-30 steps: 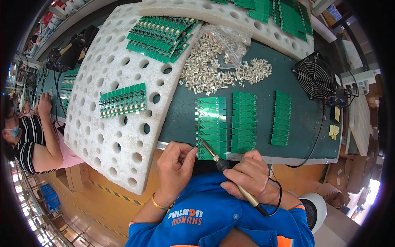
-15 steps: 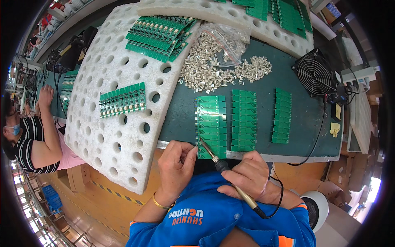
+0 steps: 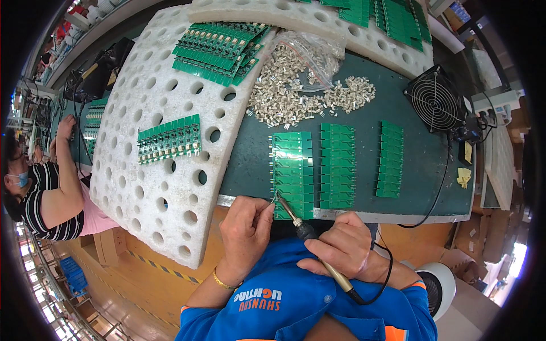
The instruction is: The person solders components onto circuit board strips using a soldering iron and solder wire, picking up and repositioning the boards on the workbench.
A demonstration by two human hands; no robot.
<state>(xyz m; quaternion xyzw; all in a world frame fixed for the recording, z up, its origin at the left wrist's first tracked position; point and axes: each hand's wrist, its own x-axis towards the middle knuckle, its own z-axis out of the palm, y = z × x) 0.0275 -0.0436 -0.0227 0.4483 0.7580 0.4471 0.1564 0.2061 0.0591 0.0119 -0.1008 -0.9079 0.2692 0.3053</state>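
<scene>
My right hand (image 3: 343, 243) is wrapped round the handle of a soldering iron (image 3: 307, 230). The iron slants up and left, its tip on the left edge of the nearest green circuit board panel (image 3: 293, 165), close to the lower corner. Thumb and forefinger of my left hand (image 3: 246, 227) are pinched on a thin solder wire (image 3: 272, 201) beside that tip; most of the wire is hidden. Small pins stick out along this panel's left edge. To its right lie two more green panels, a middle one (image 3: 337, 167) and a narrower one (image 3: 390, 159).
Behind the panels is a pile of small white connectors (image 3: 284, 94) with a clear plastic bag (image 3: 318, 62). A white foam sheet with holes (image 3: 128, 170) at left carries populated boards (image 3: 170, 140). A black fan (image 3: 434, 102) stands at right. A co-worker (image 3: 54, 193) sits far left.
My hands hold almost the same spot, with the iron's handle shifted very slightly left. At far left, the co-worker's raised hand has moved a little.
</scene>
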